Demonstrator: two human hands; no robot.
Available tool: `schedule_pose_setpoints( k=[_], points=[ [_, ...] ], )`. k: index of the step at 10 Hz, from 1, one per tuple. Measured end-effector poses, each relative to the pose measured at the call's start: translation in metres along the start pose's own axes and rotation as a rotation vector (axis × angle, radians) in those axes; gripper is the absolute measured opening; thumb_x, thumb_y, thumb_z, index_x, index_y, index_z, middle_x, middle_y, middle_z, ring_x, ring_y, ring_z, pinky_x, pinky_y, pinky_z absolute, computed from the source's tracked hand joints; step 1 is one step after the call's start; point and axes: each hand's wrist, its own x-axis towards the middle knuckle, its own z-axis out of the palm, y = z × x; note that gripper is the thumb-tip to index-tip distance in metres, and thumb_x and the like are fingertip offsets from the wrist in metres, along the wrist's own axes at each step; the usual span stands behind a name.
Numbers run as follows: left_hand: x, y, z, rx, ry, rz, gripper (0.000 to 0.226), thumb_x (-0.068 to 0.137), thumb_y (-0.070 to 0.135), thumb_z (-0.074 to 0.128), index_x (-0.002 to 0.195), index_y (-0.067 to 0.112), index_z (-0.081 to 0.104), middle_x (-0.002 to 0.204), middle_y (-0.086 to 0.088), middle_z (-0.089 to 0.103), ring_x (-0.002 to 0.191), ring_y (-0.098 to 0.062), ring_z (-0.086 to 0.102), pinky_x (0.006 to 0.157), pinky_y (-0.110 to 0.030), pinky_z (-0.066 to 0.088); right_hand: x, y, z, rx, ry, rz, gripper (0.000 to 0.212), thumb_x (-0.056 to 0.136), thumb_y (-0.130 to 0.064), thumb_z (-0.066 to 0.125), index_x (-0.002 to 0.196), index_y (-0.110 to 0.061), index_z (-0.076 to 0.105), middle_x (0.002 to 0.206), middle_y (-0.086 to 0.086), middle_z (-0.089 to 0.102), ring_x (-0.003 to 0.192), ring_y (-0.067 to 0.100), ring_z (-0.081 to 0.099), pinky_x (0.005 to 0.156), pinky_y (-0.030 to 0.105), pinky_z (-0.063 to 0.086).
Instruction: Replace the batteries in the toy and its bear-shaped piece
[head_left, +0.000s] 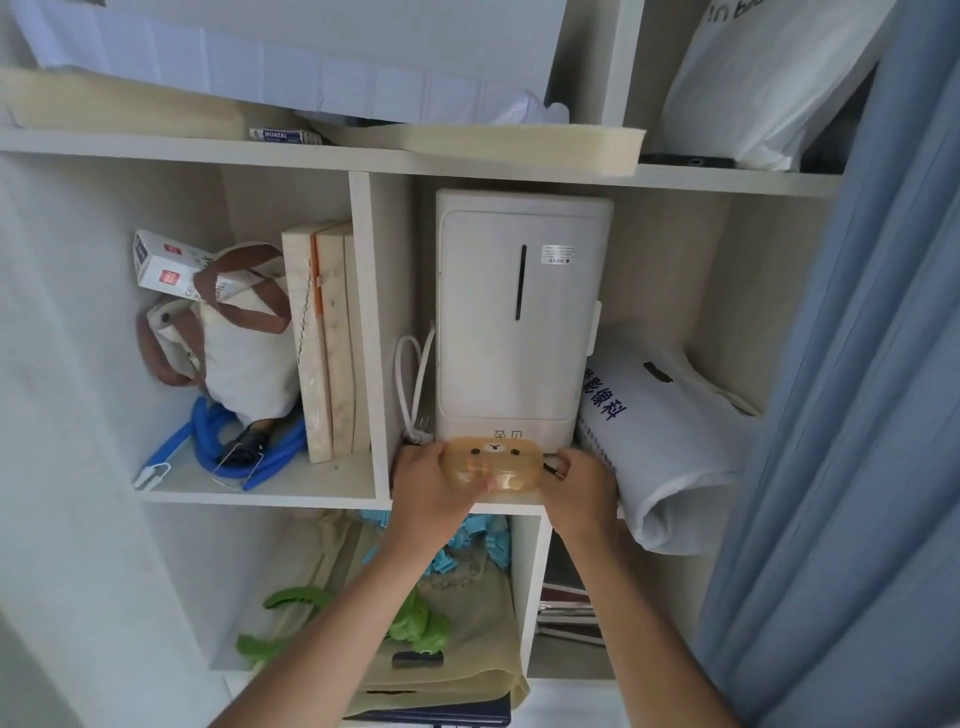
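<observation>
A tan, translucent box with a bear face on its lid (493, 462) is at the front edge of the middle shelf (332, 501), in front of a tall white appliance (519, 312). My left hand (431, 488) grips the box's left end, thumb across its front. My right hand (582, 483) holds the right end, where a small dark and red piece shows by the fingers. What is inside the box is hidden.
A white cord (410, 384) hangs left of the appliance. A rolled white bag with blue print (660, 431) lies to its right. The left cubby holds a canvas bag (234, 332), boards and a blue hose (228, 447). A blue curtain (857, 415) hangs on the right.
</observation>
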Motion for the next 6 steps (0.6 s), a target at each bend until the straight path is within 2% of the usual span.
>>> schedule_pose_setpoints(
  k=[1, 2, 3, 4, 5, 6],
  points=[
    [-0.005, 0.005, -0.002, 0.014, 0.008, 0.006, 0.051, 0.061, 0.060, 0.078, 0.091, 0.019, 0.069, 0.086, 0.011, 0.060, 0.098, -0.012, 0.053, 0.087, -0.028, 0.047, -0.008, 0.001, -0.003, 0.041, 0.003, -0.059, 0.026, 0.083, 0.013, 0.058, 0.079, -0.012, 0.062, 0.064, -0.013, 0.048, 0.052, -0.002, 0.041, 0.053, -0.003, 0.037],
    [-0.008, 0.005, -0.003, 0.024, 0.001, -0.006, 0.060, 0.056, 0.071, 0.067, 0.090, 0.021, 0.067, 0.090, 0.008, 0.064, 0.097, -0.013, 0.054, 0.086, -0.030, 0.050, -0.010, 0.007, 0.001, 0.094, 0.031, -0.073, 0.010, 0.085, 0.003, 0.064, 0.082, -0.004, 0.069, 0.074, -0.003, 0.062, 0.063, -0.004, 0.051, 0.056, 0.000, 0.040],
    [-0.012, 0.009, -0.006, -0.002, -0.012, -0.037, 0.059, 0.059, 0.069, 0.071, 0.096, 0.023, 0.067, 0.096, 0.010, 0.066, 0.099, -0.012, 0.058, 0.087, -0.031, 0.053, -0.013, 0.011, 0.002, 0.103, 0.007, -0.087, 0.009, 0.086, -0.001, 0.064, 0.078, -0.005, 0.068, 0.068, -0.007, 0.057, 0.062, 0.005, 0.051, 0.054, 0.005, 0.039],
    [-0.014, 0.010, -0.012, -0.031, -0.064, -0.051, 0.046, 0.066, 0.050, 0.082, 0.102, 0.023, 0.068, 0.100, 0.011, 0.069, 0.099, -0.011, 0.064, 0.089, -0.032, 0.055, -0.014, 0.013, 0.000, 0.098, -0.018, -0.095, 0.007, 0.087, -0.006, 0.065, 0.085, -0.007, 0.072, 0.076, -0.003, 0.065, 0.069, 0.012, 0.058, 0.055, 0.009, 0.039],
    [-0.017, 0.017, -0.021, -0.085, -0.115, -0.060, 0.034, 0.072, 0.033, 0.085, 0.099, 0.020, 0.069, 0.096, 0.009, 0.072, 0.093, -0.011, 0.067, 0.078, -0.020, 0.052, -0.014, 0.011, 0.001, 0.064, -0.068, -0.074, 0.010, 0.087, -0.005, 0.062, 0.088, -0.009, 0.071, 0.084, 0.004, 0.067, 0.073, 0.018, 0.058, 0.054, 0.015, 0.038],
    [-0.022, 0.024, -0.030, -0.109, -0.118, -0.076, 0.040, 0.081, 0.026, 0.079, 0.117, 0.015, 0.067, 0.112, 0.004, 0.070, 0.105, -0.015, 0.064, 0.082, -0.015, 0.045, -0.016, -0.001, -0.004, 0.022, -0.117, -0.085, 0.021, 0.086, -0.004, 0.055, 0.099, -0.011, 0.070, 0.092, 0.006, 0.068, 0.083, 0.025, 0.060, 0.062, 0.025, 0.042]
  ],
)
